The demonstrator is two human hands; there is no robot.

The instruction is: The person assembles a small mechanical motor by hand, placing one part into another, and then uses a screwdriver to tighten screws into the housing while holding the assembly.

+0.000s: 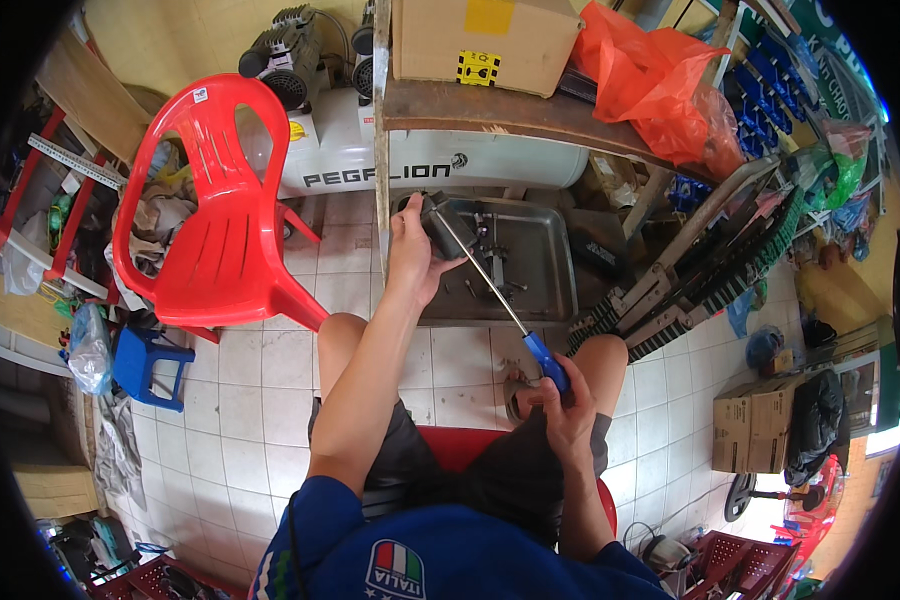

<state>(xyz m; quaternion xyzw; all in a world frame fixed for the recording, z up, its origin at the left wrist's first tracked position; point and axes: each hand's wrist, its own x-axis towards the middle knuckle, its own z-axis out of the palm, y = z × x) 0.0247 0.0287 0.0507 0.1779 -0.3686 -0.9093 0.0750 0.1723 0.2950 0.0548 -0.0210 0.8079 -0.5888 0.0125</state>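
Observation:
My left hand [415, 255] is closed round a dark, blocky metal part [447, 228], held up over the near left part of a metal tray [560, 265]. In my right hand [570, 420] is a screwdriver [543, 358] with a blue handle, gripped near the handle's end. Its long steel shaft slants up and left, and the tip meets the dark part or lies just in front of it; which one I cannot tell. Several small metal parts [495, 265] lie in the tray beyond my hands.
A red plastic chair [215, 250] stands to the left, a small blue stool [150, 365] beyond it. Behind the tray lies a grey compressor tank [510, 160], under a wooden shelf [440, 105] bearing a cardboard box [480, 40] and an orange bag [640, 80]. Dark treaded strips [730, 270] lean at right.

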